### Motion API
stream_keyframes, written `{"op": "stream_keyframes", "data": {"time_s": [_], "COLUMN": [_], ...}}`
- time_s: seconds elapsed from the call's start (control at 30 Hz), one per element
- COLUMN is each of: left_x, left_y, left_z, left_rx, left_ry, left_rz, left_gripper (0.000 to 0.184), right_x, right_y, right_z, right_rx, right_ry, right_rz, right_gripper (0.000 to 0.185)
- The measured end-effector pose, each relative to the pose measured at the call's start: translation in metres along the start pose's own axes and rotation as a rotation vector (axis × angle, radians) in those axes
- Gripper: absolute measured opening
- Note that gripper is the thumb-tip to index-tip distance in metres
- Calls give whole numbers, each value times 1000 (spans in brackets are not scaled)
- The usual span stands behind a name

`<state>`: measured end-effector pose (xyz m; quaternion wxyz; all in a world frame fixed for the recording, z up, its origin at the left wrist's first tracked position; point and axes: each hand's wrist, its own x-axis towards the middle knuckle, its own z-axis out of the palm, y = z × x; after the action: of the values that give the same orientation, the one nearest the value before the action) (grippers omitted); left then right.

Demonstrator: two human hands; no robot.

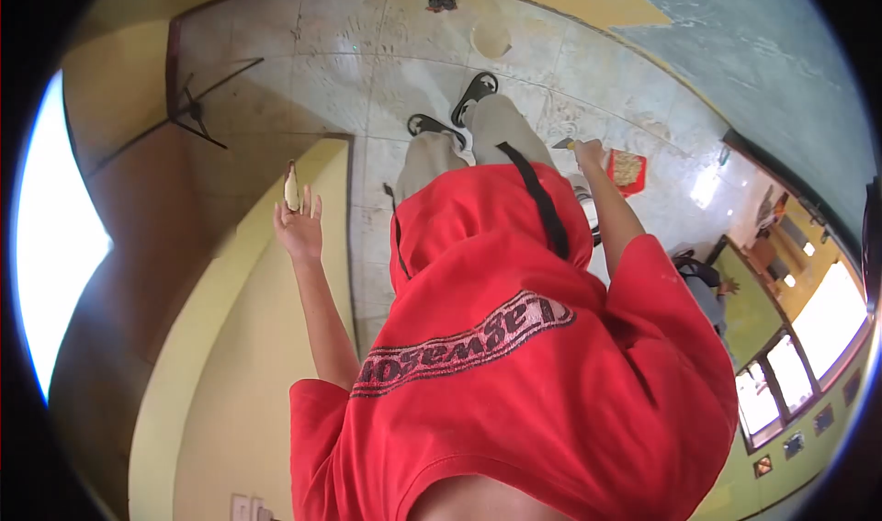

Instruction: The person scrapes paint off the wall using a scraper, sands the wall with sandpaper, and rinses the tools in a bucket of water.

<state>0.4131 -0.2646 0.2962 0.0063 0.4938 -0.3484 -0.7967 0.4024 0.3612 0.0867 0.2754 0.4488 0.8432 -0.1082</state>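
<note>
My left hand [299, 232] is raised beside the top edge of a yellow-cream partition wall [248, 254]. Its fingers point up, around a slim, pale, tapered thing [291, 190] with a brown tip, whose kind I cannot make out. On the other side, my right hand [589, 154] grips a small putty knife [565, 143] with a grey blade and a yellow handle. Just beyond that hand is a red tray [639, 186] with a lumpy, beige material in it.
Whitish smears mark the tiled floor [395, 89]. A round pale bucket [491, 39] and a dark crumpled bundle [442, 2] are by the far wall. A black metal stand [194, 109] is at left. Another person [703, 277] is at right, near windows.
</note>
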Motion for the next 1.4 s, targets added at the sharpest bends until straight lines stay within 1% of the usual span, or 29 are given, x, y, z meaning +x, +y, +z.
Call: {"op": "stream_keyframes", "data": {"time_s": [0.03, 0.07, 0.1, 0.13, 0.2, 0.23, 0.27, 0.3, 0.33, 0.4, 0.47, 0.53, 0.6, 0.67, 0.73, 0.77, 0.83, 0.87, 0.93, 0.97, 1.03, 1.1, 1.13, 1.17, 1.23, 1.27, 1.33, 1.37, 1.4], "left_x": [7, 13, -13, -13, -11, 4, 13, 30, 50, 93, 143, 182, 206, 217, 224, 221, 210, 212, 219, 220, 223, 230, 235, 241, 248, 249, 254, 254, 254], "left_y": [8, 12, 10, 10, 9, 4, -1, -12, -20, -53, -90, -129, -163, -187, -208, -216, -216, -217, -220, -221, -221, -222, -222, -222, -225, -226, -231, -232, -235], "left_z": [15, 29, 13, 18, 30, 39, 51, 66, 83, 98, 101, 86, 73, 51, 39, 38, 28, 27, 24, 22, 26, 32, 34, 37, 45, 53, 67, 73, 76], "left_rx": [42, 65, 28, 11, 71, 107, 158, 189, 188, 204, 202, 210, 121, 139, 150, 131, 115, 139, 160, 147, 142, 126, 128, 107, 91, 124, 157, 179, 200], "left_ry": [-33, -39, -81, -94, -153, -171, -187, -202, -206, -204, -246, -242, -262, -234, -213, -203, -162, -200, -247, -229, -211, -204, -200, -219, -234, -230, -229, -214, -201], "left_rz": [-29, -8, -6, -32, -41, -51, -69, -63, -118, -181, -268, -313, -393, -395, -404, -430, -468, -480, -495, -515, -547, -523, -533, -524, -519, -504, -487, -481, -478], "left_gripper": [51, 51, 50, 49, 47, 48, 48, 48, 47, 46, 43, 43, 43, 45, 48, 51, 54, 56, 58, 58, 58, 53, 53, 52, 51, 51, 50, 49, 49], "right_x": [-2, -2, -31, -28, -7, -9, -15, 2, 15, 23, 44, 50, 71, 75, 77, 78, 69, 62, 48, 53, 70, 99, 117, 126, 160, 177, 204, 206, 209], "right_y": [-12, -28, -32, -37, -57, -82, -103, -121, -149, -195, -232, -267, -298, -335, -360, -362, -353, -342, -316, -306, -275, -258, -252, -256, -255, -250, -243, -243, -242], "right_z": [7, 15, 14, 32, 90, 102, 117, 146, 159, 189, 248, 282, 330, 324, 328, 336, 349, 350, 352, 355, 366, 368, 365, 341, 337, 335, 336, 338, 336], "right_rx": [70, 95, 313, 503, 493, 576, 597, 512, 415, 475, 538, 573, 760, 961, 1304, 1296, 1289, 1282, 1212, 1213, 1440, 1604, 1640, 1673, 1747, 1749, 1873, 1874, 1806], "right_ry": [1, -16, -54, -119, -144, -251, -277, -247, -211, -357, -432, -443, -472, -576, -601, -612, -691, -687, -873, -866, -808, -562, -467, -348, -291, -287, -401, -405, -397], "right_rz": [43, 43, 69, 116, 14, 103, 126, -4, -132, -159, -199, -157, -145, -51, -99, -78, 125, 136, 322, 330, 572, 674, 691, 695, 703, 710, 535, 539, 528], "right_gripper": [35, 35, 34, 35, 36, 38, 38, 38, 39, 36, 35, 34, 32, 42, 56, 56, 65, 65, 63, 63, 62, 63, 62, 61, 59, 59, 59, 59, 52]}}
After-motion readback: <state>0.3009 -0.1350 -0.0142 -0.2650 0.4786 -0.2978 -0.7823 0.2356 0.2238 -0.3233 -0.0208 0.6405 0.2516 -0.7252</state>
